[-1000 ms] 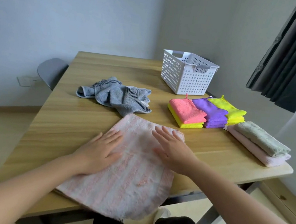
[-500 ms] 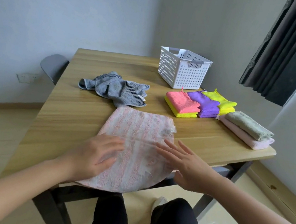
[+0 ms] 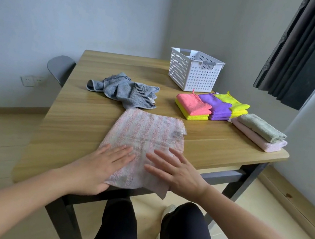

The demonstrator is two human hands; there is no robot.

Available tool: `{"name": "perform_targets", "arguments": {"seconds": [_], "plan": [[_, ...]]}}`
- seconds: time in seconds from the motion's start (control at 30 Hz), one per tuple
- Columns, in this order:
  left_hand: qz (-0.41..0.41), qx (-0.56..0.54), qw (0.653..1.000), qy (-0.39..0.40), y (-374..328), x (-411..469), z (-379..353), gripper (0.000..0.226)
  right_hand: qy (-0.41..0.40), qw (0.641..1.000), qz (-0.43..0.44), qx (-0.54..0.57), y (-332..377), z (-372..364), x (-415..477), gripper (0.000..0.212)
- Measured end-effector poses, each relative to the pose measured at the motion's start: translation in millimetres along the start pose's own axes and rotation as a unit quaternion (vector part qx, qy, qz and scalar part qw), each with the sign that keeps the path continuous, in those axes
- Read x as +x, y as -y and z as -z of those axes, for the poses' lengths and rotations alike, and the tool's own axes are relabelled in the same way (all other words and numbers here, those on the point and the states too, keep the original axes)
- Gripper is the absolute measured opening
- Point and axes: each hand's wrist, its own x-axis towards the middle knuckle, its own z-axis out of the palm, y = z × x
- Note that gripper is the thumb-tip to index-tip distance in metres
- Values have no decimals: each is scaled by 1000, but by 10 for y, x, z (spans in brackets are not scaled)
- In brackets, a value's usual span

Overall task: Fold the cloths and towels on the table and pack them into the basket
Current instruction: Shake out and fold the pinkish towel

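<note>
Your left hand (image 3: 101, 166) lies palm down on the near left part of the pink striped towel (image 3: 146, 134). Its fingers (image 3: 124, 153) are straight, slightly apart, and press flat on the fabric; they grip nothing. Your right hand (image 3: 177, 174) lies palm down on the near right part of the same towel. Its fingers (image 3: 158, 160) are also straight and spread, flat on the cloth, with nothing pinched.

The pink striped towel is laid out flat at the near edge of the bench (image 3: 81, 128). Its near right corner hangs just over that edge.

A crumpled grey towel (image 3: 124, 91) lies beyond it, unfolded, its near edge just at the pink striped towel's far edge.

To the right, folded cloths sit in a row:
- a pink cloth (image 3: 193, 104) on a yellow cloth (image 3: 192, 115);
- a purple stack (image 3: 216, 106);
- a yellow-green stack (image 3: 235, 104).

At the right edge of the bench, a folded green towel (image 3: 260, 127) rests on a folded pale pink towel (image 3: 256, 139).

The white perforated basket (image 3: 193, 71) stands upright at the far right of the bench, just behind the cloth row. What it contains cannot be seen.
</note>
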Motion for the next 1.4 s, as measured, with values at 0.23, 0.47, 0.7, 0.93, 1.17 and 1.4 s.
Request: {"name": "perform_targets", "arguments": {"seconds": [0.23, 0.47, 0.7, 0.93, 1.17, 1.4], "plan": [[-12, -143, 988, -63, 56, -122, 169, 71, -54, 970, -13, 237, 135, 216, 18, 39], [109, -310, 928, -174, 155, -179, 406, 22, -68, 822, -314, 470, 6, 491, -12, 27], [223, -613, 720, -239, 155, 73, 558, 7, -89, 663, -435, 603, -210, 652, 105, 21], [348, -561, 706, -255, 356, 787, 614, 23, -109, 444, -585, 670, -649, 582, 363, 12], [443, -388, 802, -97, 662, 1481, 245, 37, -27, 358, -675, 645, -1061, 162, 461, 20], [443, -327, 817, -173, 687, 1549, 162, 25, -72, 389, -659, 640, -1177, 37, 508, 21]]}}
